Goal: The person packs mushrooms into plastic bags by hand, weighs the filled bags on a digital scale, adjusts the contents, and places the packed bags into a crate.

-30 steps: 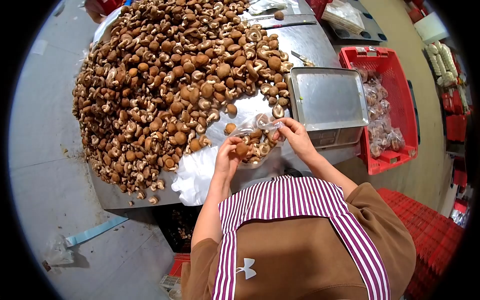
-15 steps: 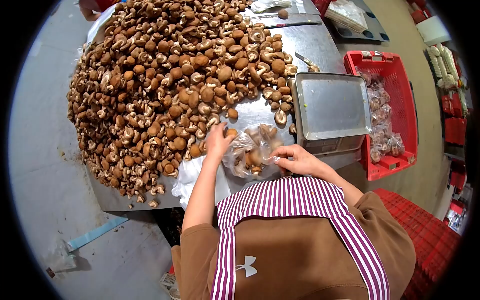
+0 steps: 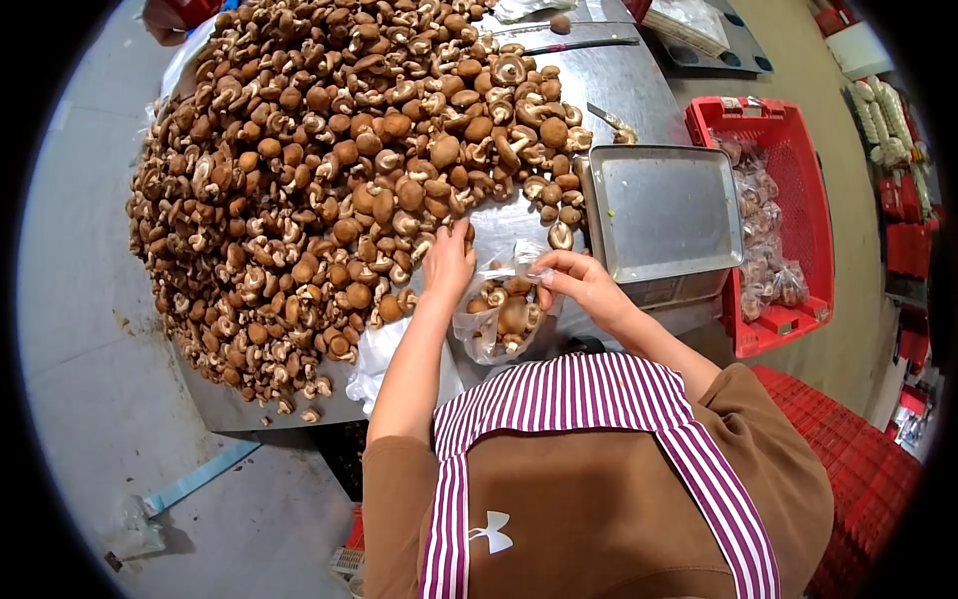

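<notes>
A clear plastic bag (image 3: 504, 319) with several brown mushrooms inside rests on the metal table in front of my body. My right hand (image 3: 574, 282) pinches the bag's edge on its right side. At the near edge of the big mushroom pile (image 3: 299, 180), my left hand (image 3: 449, 262) reaches to the mushrooms; its fingertips are partly hidden, and whether it grips one is unclear. White plastic bags (image 3: 384, 361) lie below my left forearm.
Right of the bag stands a metal scale with a tray (image 3: 667, 215). Beyond it, a red crate (image 3: 808, 230) holds bagged mushrooms (image 3: 760, 225). A knife (image 3: 604, 117) and a dark rod (image 3: 584, 46) lie on the table (image 3: 629, 80). Another person's hand (image 3: 165, 30) shows at top left.
My left hand went from a mushroom at the bag to the pile's edge, then slightly up and right. My right hand dipped, then rose again with the bag's edge.
</notes>
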Action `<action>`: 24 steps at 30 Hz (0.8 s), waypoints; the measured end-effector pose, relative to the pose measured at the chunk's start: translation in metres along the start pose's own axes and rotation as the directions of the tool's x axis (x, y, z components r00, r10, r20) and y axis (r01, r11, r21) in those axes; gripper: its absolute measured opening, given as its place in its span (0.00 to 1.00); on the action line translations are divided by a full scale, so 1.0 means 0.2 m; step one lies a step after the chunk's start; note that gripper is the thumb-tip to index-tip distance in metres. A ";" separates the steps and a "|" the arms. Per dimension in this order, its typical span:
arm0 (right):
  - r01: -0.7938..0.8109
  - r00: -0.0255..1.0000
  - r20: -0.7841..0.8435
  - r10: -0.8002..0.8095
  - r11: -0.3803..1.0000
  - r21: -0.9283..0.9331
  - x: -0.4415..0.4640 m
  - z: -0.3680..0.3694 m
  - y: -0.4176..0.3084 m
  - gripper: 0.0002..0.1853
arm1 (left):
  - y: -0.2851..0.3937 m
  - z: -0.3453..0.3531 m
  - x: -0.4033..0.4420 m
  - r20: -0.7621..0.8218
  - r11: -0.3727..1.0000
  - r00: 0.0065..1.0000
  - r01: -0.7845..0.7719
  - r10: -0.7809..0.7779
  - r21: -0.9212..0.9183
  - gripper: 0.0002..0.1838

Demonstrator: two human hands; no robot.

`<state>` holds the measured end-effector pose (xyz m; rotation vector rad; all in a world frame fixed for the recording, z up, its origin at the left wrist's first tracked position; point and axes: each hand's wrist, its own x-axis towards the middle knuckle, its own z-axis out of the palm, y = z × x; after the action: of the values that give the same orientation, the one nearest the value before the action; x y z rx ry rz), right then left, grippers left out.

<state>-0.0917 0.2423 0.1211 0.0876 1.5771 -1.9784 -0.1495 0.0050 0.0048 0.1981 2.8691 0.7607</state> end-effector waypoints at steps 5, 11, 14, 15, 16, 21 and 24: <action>0.022 0.992 -0.125 -0.009 0.994 0.104 0.00 -0.01 0.06 0.10 | 0.01 0.05 0.03 0.065 0.991 0.991 0.114 -0.118 0.067 0.32; 0.020 0.985 -0.172 0.000 0.993 0.118 -0.03 -0.02 0.06 0.12 | -0.01 0.04 0.01 0.082 0.983 0.984 0.149 -0.158 0.106 0.31; 0.013 0.987 -0.158 0.003 0.994 0.105 -0.03 -0.01 0.08 0.11 | -0.03 0.03 0.06 0.125 0.981 0.976 0.165 -0.177 0.105 0.31; 0.016 0.987 -0.158 0.000 0.995 0.101 -0.04 -0.01 0.07 0.11 | -0.03 0.02 0.06 0.165 0.983 0.971 0.161 -0.174 0.089 0.31; 0.008 0.984 -0.177 0.010 0.995 0.103 -0.04 -0.01 0.06 0.11 | -0.03 0.01 0.06 0.161 0.984 0.972 0.159 -0.171 0.084 0.31; -0.002 0.974 -0.226 0.022 0.996 0.087 -0.06 -0.05 0.08 0.12 | -0.15 -0.04 -0.02 -0.013 0.787 0.959 0.223 -0.282 -0.575 0.29; -0.003 0.976 -0.215 0.031 0.992 0.130 -0.08 -0.06 0.08 0.11 | 0.08 -0.33 -0.22 -0.061 0.503 0.977 0.051 -0.203 -0.863 0.27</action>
<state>-0.0746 0.2584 0.1093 0.3797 1.5723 -2.1146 -0.1173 -0.0197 0.0756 -0.2254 2.1800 2.1111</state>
